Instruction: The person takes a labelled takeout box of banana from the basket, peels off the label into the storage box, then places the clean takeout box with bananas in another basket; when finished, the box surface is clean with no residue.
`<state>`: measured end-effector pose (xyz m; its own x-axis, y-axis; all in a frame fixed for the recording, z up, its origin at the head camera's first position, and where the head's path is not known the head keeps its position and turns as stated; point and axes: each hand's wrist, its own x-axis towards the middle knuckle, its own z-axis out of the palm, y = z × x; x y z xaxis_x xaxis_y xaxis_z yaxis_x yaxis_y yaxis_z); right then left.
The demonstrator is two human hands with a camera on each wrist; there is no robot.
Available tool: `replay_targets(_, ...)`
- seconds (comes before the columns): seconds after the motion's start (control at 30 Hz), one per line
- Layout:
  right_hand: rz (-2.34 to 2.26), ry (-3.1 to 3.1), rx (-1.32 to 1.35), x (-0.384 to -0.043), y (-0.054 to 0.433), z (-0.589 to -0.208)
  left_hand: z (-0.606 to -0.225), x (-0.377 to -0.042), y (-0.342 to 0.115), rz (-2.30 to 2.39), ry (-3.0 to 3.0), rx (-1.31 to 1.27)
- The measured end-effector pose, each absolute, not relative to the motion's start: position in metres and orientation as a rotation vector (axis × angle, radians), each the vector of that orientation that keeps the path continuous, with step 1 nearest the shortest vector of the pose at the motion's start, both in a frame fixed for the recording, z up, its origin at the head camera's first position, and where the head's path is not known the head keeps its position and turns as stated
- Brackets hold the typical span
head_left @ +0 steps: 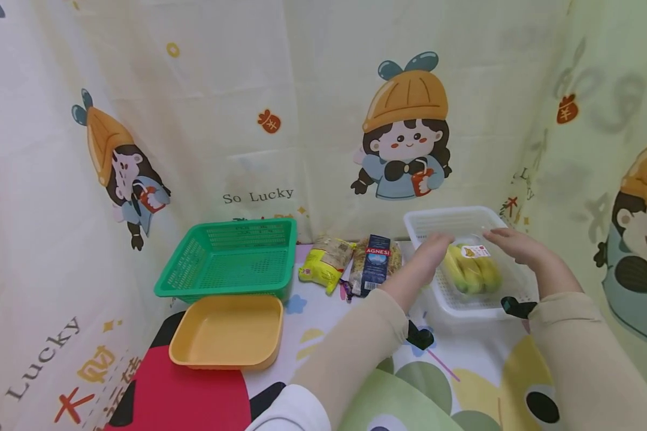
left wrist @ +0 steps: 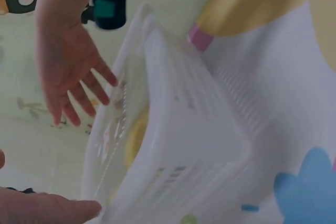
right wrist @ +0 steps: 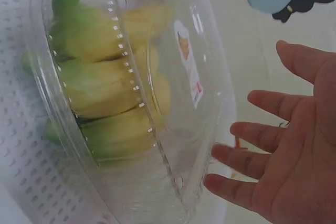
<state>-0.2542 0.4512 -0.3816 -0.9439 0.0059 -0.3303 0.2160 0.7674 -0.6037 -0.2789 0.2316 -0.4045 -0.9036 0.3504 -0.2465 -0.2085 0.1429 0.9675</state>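
The person's left grip [head_left: 429, 257] and right grip [head_left: 520, 246] were empty, fingers extended, flanking the clear plastic box of green-yellow bananas [head_left: 471, 270] inside the white perforated plastic basket [head_left: 437, 222], where light, even two-sided pressure seemed safest.

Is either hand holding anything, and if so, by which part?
Nothing is held: the left hand and right hand are empty, on either side of the boxed bananas.

Printed cream curtains [head_left: 323, 90] surround a patterned tabletop [head_left: 323, 311].
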Motion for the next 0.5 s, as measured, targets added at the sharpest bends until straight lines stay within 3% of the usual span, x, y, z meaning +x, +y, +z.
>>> replay_targets(0.5,-1.242,2.311,0.367,-0.267,0.486,-0.401,-0.428,-0.256,0.260,1.780,1.979,-0.122)
